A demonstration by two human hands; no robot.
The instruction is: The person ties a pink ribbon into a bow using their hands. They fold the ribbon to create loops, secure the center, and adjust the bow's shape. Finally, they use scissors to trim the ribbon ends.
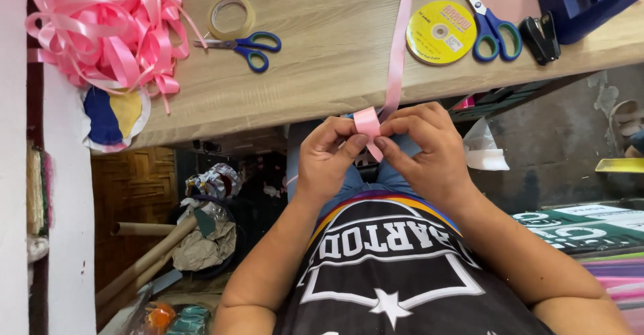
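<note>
A glossy pale-pink ribbon [397, 53] is running as one flat, narrow strip from the top centre of the frame down across the wooden surface, slanting slightly leftward as it is passing over the near edge. Just below that edge, at the centre of the frame, its lower end is being folded into a small loop, which is sitting pinched between fingertips from both sides, with a short tail poking out downward beneath the fold. The strip is lying smooth and untwisted along the upper stretch, catching a little light, and is hanging taut between the edge and the loop.
</note>
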